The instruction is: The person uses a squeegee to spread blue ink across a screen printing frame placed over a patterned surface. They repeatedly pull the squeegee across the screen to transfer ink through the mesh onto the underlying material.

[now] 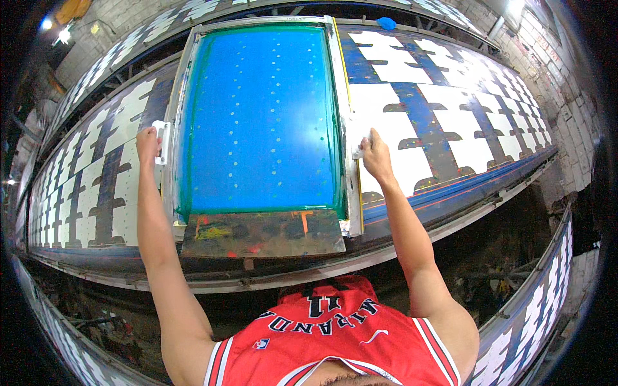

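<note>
A large blue screen-printing mesh [257,116] in a pale metal frame lies across the long table, edged with green and marked with rows of light dots. My left hand [149,141] is closed round a white handle [162,145] on the frame's left side. On the opposite side, my right hand [375,149] grips a pale handle [357,147], largely hidden by the fingers. A dark, paint-stained board [257,235] shows below the mesh.
White cut fabric pieces [383,112] are laid in rows along the table [438,148] either side of the frame. Another table [109,51] with similar pieces runs behind, and more [534,302] curve round nearby. A small blue cloth [386,23] lies at the far edge.
</note>
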Tool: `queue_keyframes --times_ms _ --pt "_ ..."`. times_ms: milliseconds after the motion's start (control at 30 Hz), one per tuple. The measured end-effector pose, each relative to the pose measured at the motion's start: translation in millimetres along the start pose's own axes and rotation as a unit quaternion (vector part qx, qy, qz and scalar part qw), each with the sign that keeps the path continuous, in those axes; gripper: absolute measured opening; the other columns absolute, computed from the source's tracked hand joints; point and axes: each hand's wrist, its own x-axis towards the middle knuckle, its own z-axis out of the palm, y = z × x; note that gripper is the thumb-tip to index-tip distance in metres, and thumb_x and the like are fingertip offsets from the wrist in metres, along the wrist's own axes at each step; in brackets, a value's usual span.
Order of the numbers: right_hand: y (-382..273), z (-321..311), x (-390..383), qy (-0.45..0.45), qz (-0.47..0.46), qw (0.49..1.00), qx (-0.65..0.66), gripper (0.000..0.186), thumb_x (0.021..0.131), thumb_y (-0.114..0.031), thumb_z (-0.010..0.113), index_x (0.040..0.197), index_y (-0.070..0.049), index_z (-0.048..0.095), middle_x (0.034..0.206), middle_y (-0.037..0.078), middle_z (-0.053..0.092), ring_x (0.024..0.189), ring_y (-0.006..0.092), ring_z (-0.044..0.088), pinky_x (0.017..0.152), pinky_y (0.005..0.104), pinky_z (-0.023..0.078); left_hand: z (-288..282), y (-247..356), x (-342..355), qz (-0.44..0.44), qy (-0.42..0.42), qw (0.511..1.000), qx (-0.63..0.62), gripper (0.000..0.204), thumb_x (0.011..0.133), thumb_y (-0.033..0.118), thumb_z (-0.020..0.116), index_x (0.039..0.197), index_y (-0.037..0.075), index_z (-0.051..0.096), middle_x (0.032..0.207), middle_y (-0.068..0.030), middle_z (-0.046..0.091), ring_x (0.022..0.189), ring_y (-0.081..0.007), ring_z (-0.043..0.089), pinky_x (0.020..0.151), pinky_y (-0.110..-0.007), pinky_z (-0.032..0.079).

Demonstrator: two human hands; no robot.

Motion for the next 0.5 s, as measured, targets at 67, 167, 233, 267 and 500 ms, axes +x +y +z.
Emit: queue_keyframes --times_ms 67,167,233,267,500 --pt "19 -22 16 0.001 0.008 1.0 -0.019 0.047 0.102 -0.015 0.053 0.14 0.012 0.049 0.1 0.03 0.071 0.098 0.041 0.072 0.086 0.0475 0.054 32 8 -14 -0.013 -0.016 1.0 -0.019 0.031 0.103 0.027 0.054 0.108 0.002 0.07 0.071 -0.008 0.064 0.044 -0.0128 0.051 0.037 -0.03 0.038" --pt "55 -55 43 0.007 0.013 0.998 -0.053 0.048 0.102 -0.016 0.054 0.141 0.012 0.05 0.101 0.029 0.071 0.099 0.0402 0.071 0.09 0.0474 0.053 85 13 -47 -0.042 -0.044 0.996 -0.06 0.027 0.103 0.025 0.053 0.103 0.003 0.069 0.069 -0.0069 0.062 0.044 -0.0128 0.051 0.037 -0.03 0.039" --pt "83 -73 55 0.007 0.017 0.998 -0.065 0.049 0.101 -0.016 0.055 0.141 0.011 0.05 0.103 0.029 0.071 0.1 0.0399 0.071 0.091 0.0475 0.052 118 17 -72 -0.047 -0.046 0.996 -0.054 0.026 0.103 0.023 0.051 0.102 0.003 0.067 0.069 -0.0062 0.062 0.046 -0.0137 0.053 0.037 -0.031 0.04" --pt "97 -80 62 0.007 0.031 0.997 -0.068 0.049 0.101 -0.016 0.055 0.141 0.011 0.05 0.103 0.029 0.071 0.1 0.0398 0.071 0.092 0.0476 0.052 132 20 -83 -0.052 -0.057 0.997 -0.028 0.026 0.104 0.023 0.051 0.1 0.002 0.066 0.07 -0.0066 0.062 0.048 -0.0146 0.055 0.037 -0.032 0.04" --pt "175 -112 88 -0.004 0.025 0.993 -0.118 0.048 0.099 -0.016 0.057 0.139 0.01 0.054 0.107 0.028 0.071 0.1 0.0388 0.07 0.092 0.0451 0.053 186 34 -145 -0.064 -0.042 0.996 -0.042 0.029 0.105 0.024 0.051 0.096 0.001 0.065 0.07 -0.0067 0.061 0.049 -0.015 0.055 0.04 -0.032 0.041"
